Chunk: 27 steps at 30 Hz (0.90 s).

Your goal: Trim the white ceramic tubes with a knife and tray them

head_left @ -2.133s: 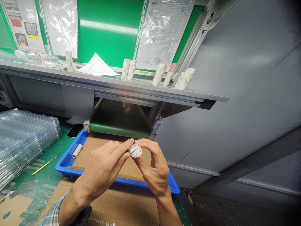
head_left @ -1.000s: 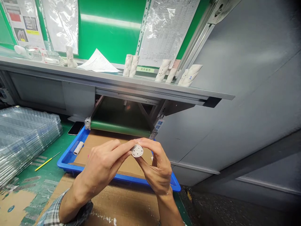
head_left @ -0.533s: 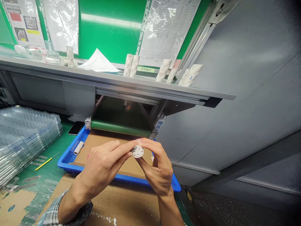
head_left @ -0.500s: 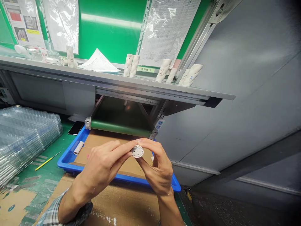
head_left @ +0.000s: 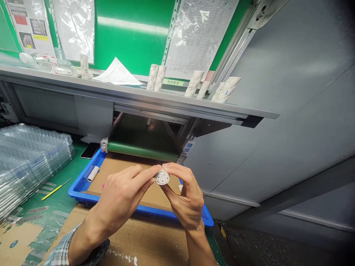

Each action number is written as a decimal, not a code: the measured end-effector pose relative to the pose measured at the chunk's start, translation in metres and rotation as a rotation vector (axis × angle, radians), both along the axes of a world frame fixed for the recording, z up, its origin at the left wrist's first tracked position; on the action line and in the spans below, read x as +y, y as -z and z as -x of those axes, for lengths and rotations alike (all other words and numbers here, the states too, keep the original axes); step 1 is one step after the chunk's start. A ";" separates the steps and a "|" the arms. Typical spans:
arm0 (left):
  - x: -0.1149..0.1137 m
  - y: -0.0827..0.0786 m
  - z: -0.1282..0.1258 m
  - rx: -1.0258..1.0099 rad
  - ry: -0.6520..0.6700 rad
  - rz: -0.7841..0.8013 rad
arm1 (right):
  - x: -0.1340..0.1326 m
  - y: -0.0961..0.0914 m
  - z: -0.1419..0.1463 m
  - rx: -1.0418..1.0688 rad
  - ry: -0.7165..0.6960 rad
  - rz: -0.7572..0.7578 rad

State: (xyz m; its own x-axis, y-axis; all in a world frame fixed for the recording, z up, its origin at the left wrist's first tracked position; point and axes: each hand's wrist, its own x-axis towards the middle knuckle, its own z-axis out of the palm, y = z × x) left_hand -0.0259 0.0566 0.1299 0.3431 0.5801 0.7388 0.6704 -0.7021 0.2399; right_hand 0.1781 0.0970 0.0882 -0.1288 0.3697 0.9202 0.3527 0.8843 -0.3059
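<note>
Between my two hands is a small white round plastic part, its flat end with several small holes turned toward me. My left hand pinches it from the left with thumb and forefinger. From the right, my right hand grips it too, fingertips over the top and thumb underneath. The length of the part behind the round face is hidden. Both hands are above a blue tray lined with cardboard. A white tube lies at the tray's left side.
A green conveyor belt ends over the tray. Stacked clear plastic trays stand at left, near a phone and a yellow-handled pick. White twisted tubes stand on the shelf. A grey wall bounds the right.
The round part's face has turned slightly in my fingers. Both hands keep nearly the same place and grip, and the view has shifted a little.
</note>
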 end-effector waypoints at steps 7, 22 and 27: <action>-0.008 0.004 -0.010 0.070 -0.151 -0.108 | -0.001 -0.001 0.000 -0.033 0.087 -0.069; -0.024 0.008 -0.025 0.184 -0.352 -0.219 | -0.005 0.000 0.008 -0.103 0.439 -0.341; -0.023 0.009 -0.022 0.115 -0.293 -0.158 | -0.004 0.001 0.008 -0.103 0.465 -0.354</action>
